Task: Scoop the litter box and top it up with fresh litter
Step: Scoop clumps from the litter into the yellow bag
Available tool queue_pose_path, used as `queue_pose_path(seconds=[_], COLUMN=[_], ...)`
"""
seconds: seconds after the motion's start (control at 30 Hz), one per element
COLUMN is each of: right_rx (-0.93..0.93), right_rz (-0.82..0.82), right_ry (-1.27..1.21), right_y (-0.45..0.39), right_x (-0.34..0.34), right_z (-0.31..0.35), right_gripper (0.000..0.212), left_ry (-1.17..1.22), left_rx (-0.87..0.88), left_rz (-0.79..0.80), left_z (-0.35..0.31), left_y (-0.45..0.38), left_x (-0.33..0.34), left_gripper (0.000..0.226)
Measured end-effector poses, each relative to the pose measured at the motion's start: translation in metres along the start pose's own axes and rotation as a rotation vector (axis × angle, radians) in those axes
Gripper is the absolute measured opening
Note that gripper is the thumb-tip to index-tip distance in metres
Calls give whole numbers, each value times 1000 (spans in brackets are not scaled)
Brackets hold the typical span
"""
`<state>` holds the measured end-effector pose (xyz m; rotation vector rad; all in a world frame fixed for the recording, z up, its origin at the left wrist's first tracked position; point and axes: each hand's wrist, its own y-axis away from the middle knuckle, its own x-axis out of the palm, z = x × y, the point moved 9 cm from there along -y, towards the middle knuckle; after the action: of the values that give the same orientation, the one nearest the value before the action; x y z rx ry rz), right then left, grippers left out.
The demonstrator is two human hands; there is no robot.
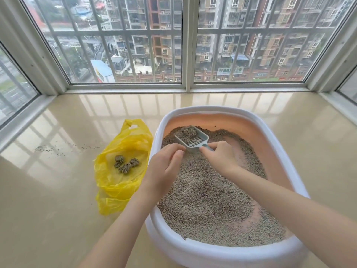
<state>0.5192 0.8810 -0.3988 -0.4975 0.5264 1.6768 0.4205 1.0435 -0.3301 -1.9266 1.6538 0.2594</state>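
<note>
Litter scoop [194,140], grey-blue and slotted, over the far half of the litter box [173,246], a little above the grey litter [204,198]. Long axis diagonal: blade toward the far left, handle back toward the near right. Blade carrying a grey clump [188,132] at its far end; slots nearer the handle showing bare. Right hand [218,157] wrapped around the handle, fingers curled over it. Left hand [166,167] just beside the blade's near edge, fingertips bent toward it; actual contact with the plastic impossible to tell, nothing seen gripped. Both forearms reaching in across the near rim, above the litter. Box white outside, peach-pink inside, bare pink floor exposed along the right side where the litter lies thin. Directly left of the box, nearly touching its wall, a yellow plastic bag [116,190] spread open on the glossy beige floor [58,219], several grey clumps [126,163] lying in it. Farther left, well apart, scattered litter grains [50,149] on the floor. Beyond, a barred window [185,45] with apartment blocks outside.
</note>
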Motion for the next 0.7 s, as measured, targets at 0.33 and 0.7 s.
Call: queue_pose_path(seconds=[0.33, 0.7], right_rx=[-7, -71], right_rz=[67, 51], right_ry=[57, -31], right_y=[75, 100], right_x=[-56, -65], right_z=[-9, 5], right_gripper=[34, 24], left_ry=[52, 28], left_rx=[-46, -69], left_rz=[-36, -48], left_z=[4, 8], left_y=[1, -1], left_x=[-4, -4], left_gripper=[44, 43])
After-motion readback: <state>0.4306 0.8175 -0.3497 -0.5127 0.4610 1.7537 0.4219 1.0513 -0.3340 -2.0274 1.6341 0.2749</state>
